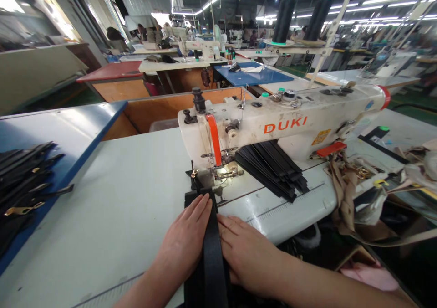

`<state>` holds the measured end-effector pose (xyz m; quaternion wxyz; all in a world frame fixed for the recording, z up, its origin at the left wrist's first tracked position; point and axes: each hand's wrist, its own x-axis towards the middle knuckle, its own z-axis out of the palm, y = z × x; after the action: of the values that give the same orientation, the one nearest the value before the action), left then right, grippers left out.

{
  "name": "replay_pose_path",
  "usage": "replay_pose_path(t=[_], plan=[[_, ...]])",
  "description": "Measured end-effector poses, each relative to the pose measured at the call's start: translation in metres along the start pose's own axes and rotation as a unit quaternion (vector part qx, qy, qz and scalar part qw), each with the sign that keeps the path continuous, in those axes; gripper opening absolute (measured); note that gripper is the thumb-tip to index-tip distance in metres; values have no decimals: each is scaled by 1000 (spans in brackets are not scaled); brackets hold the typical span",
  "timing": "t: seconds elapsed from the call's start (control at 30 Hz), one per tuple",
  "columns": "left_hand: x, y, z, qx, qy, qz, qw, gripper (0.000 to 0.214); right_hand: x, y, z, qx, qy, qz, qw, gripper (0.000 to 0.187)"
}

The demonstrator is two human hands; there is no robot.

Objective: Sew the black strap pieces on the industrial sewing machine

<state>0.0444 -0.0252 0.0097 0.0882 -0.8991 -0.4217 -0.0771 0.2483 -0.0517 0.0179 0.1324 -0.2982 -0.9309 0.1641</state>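
Note:
A long black strip (213,253) with layered edges runs from the sewing machine's needle area toward me, over the table's front edge. My left hand (187,230) lies flat on its upper left side, fingers stretched out together. At the strip's right edge, my right hand (247,248) holds it, with fingertips and thumb partly hidden by the material. Beyond my left fingertips is a gold zipper pull (194,173) on a black zipper end. The white sewing machine (246,130), marked DUKI, has its lit presser foot (225,173) just ahead of the strip.
Fanned black strips (273,169) lie under the machine arm. More black zippered pieces (25,194) rest on the blue-edged table (92,121) at left. Tan straps (344,194) hang off the right side. Two black thread cones (283,18) stand above the machine.

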Motion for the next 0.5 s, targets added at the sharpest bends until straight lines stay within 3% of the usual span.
replay_pose_path(t=[0.5], plan=[[-1, 1, 0, -21, -8, 4, 1000, 55, 1, 0, -3, 32, 0, 2, 999, 57]])
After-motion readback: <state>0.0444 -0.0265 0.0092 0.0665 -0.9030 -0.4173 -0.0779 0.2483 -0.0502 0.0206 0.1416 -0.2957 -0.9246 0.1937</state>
